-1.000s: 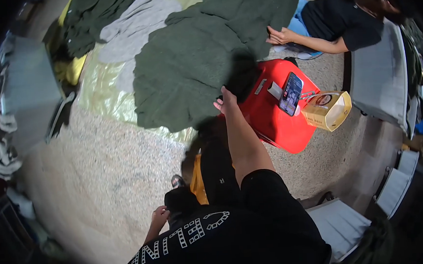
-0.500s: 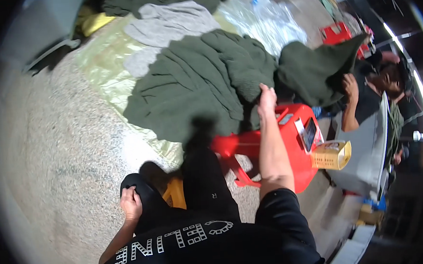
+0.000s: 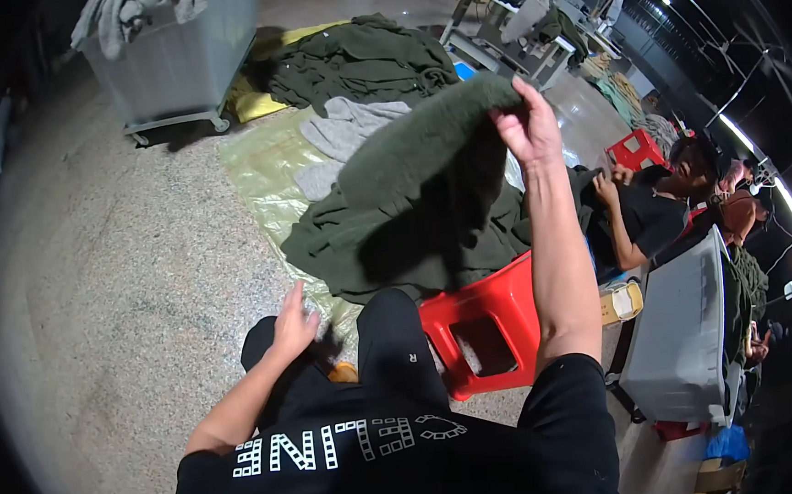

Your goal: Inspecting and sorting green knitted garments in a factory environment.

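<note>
Fabric of dark green, soft-looking knit [image 3: 426, 144] is rising in a broad fold in front of the seated person, its upper corner hanging from the right hand [image 3: 531, 127] and its lower part spreading over a pale yellow-green, shiny plastic sheet [image 3: 258, 179] on the floor. The right hand is gripping that corner between thumb and fingers, well above the sheet, with the arm reaching out almost straight. The left hand [image 3: 293, 328] is holding nothing; its fingers are standing loosely apart near the left knee, and I cannot tell whether it is touching the black trousers [image 3: 389, 339]. Just beside the right knee, a red plastic stool [image 3: 515, 303] with a large opening in its side is standing partly behind the right forearm, and a small yellow cardboard box [image 3: 622, 305] is showing past that arm. Beyond the lifted fold, a crumpled light grey cloth [image 3: 346, 126] is lying on the sheet, and a larger dark green heap [image 3: 360, 61] is resting farther off. To the right, a co-worker in a black top [image 3: 656, 220] is sitting with both hands raised near the green fabric's far end; whether they are gripping it, I cannot tell. Grey wheeled bins are standing on either side, the left one [image 3: 168, 70] carrying grey cloth over its rim, the right one [image 3: 673, 329] standing near the co-worker.
</note>
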### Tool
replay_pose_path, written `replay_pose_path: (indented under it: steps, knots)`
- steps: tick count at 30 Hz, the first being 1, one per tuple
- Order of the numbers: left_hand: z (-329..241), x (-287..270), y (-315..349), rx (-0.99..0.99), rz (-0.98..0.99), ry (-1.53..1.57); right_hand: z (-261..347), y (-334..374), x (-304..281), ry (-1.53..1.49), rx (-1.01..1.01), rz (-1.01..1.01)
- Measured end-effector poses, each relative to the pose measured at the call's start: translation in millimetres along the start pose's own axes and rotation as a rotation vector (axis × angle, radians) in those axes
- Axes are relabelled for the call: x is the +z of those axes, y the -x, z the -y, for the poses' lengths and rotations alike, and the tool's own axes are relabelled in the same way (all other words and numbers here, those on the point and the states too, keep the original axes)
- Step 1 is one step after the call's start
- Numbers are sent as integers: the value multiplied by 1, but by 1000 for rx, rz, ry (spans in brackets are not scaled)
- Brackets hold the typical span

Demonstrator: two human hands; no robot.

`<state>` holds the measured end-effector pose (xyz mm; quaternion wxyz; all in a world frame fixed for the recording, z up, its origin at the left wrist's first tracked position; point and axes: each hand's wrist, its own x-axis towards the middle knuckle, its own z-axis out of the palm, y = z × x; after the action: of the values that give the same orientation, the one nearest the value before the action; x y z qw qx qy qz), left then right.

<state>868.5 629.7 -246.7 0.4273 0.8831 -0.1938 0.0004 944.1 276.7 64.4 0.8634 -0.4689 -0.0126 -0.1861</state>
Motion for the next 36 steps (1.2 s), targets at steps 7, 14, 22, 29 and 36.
replay_pose_path:
  steps: [7,14,22,29,36]
  knots:
    - [-135,0,-62,259,180,288,28,33,94,-60,-70,313]
    - [-179,16,-137,-93,358,1056,20,90,151,-136,-81,429]
    - [-221,-64,-103,-312,314,1549,-38,126,95,772,-641,377]
    - [-265,-103,-76,-332,50,1645,-147,161,19,893,-582,-187]
    - [-271,-149,-42,522,-638,839,-157,147,-47,1339,-580,-371]
